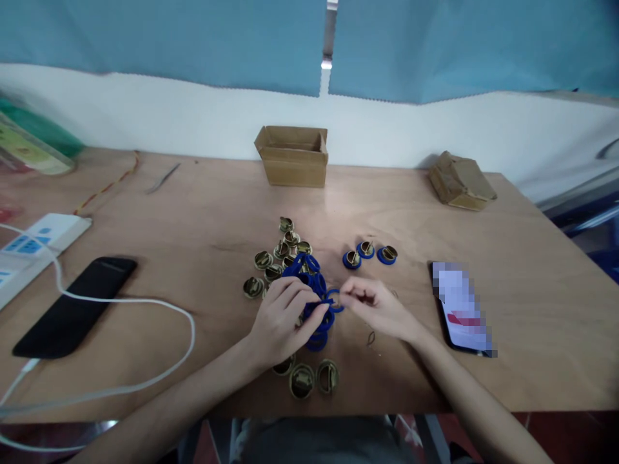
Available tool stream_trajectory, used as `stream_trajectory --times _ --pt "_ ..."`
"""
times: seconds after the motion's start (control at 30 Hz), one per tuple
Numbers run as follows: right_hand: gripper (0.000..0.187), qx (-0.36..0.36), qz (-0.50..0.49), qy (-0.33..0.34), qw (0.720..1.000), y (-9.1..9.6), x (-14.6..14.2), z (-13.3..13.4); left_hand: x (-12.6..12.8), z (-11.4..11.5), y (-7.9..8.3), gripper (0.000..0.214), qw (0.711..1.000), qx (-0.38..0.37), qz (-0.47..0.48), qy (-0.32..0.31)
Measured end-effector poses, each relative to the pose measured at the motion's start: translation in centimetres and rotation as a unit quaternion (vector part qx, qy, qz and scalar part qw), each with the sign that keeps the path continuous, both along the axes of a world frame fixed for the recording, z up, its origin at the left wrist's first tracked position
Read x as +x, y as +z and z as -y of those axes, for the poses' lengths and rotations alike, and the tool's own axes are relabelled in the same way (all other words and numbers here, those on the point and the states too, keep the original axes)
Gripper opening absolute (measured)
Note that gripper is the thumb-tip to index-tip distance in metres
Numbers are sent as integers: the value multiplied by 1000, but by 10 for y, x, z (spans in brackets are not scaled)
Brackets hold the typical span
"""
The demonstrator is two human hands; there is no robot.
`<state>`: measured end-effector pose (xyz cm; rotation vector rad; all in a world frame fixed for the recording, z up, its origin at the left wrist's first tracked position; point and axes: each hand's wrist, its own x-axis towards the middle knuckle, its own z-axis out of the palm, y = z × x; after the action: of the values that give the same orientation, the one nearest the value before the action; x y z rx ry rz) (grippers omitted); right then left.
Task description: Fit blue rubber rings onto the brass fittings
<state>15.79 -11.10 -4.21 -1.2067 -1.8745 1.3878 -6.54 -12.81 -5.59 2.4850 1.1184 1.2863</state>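
My left hand (283,319) is closed in a pinch on a blue ring (334,291) at its fingertips. Just right of it, my right hand (377,308) has thumb and forefinger pressed together near the ring's edge; what lies between them is too small to make out. Beneath and behind the left hand is a pile of blue rings (316,338). Several round brass-coloured metal pieces (264,260) with a bar across lie around the pile, some at the near edge. Beyond the right hand sit three such pieces with blue rims (366,249).
An open cardboard box (294,169) stands at the back, a crumpled carton (461,182) at the back right. A lit phone (459,309) lies right; a black phone (77,308) with a white cable (159,301) lies left, near a power strip (58,225). Tweezers (163,178) lie farther back.
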Motion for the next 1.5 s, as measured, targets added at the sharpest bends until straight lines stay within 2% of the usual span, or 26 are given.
stream_trajectory --times 0.1,0.17,0.27,0.33,0.53,0.63,0.77,0.87,0.97,1.07,1.17,1.27,1.37,1.5 --pt "21 -100 -12 177 979 10 4 6 -1 -1 0 12 999 -14 34 6" --pt "28 -122 24 263 957 18 3 12 -2 -1 0 11 999 -18 43 8" --pt "44 -75 85 325 939 23 -3 23 -2 -1 -1 11 999 -28 42 9" --pt "44 -24 124 330 935 21 -9 30 -2 0 -1 13 999 -33 40 8" --pt "23 91 165 290 938 8 -19 43 -3 -1 -3 11 998 -31 46 8" --pt "18 123 165 267 942 6 -19 44 -4 -2 -4 11 998 -34 60 -9" --pt "13 76 135 256 954 6 -16 38 -3 -2 -4 12 994 -51 97 -23" --pt "15 20 72 228 971 8 -12 32 -3 -1 -2 11 993 -45 110 -10" --pt "18 -25 -47 171 984 13 -8 27 -5 0 -1 12 993 -25 117 12" --pt "21 -31 -163 77 983 17 -4 23 -6 1 -1 11 992 -27 123 1" --pt "25 -46 -257 -36 965 19 -2 19 -7 1 -2 13 992 -28 124 -18" --pt "22 -138 -354 -113 918 16 -4 17 -8 0 -4 16 992 -30 122 -27" --pt "18 -231 -400 -120 879 13 -9 15 -8 -1 -5 16 993 -24 115 -30" --pt "27 -308 -397 -143 853 7 -13 11 -7 -2 -8 17 990 -50 124 -49"
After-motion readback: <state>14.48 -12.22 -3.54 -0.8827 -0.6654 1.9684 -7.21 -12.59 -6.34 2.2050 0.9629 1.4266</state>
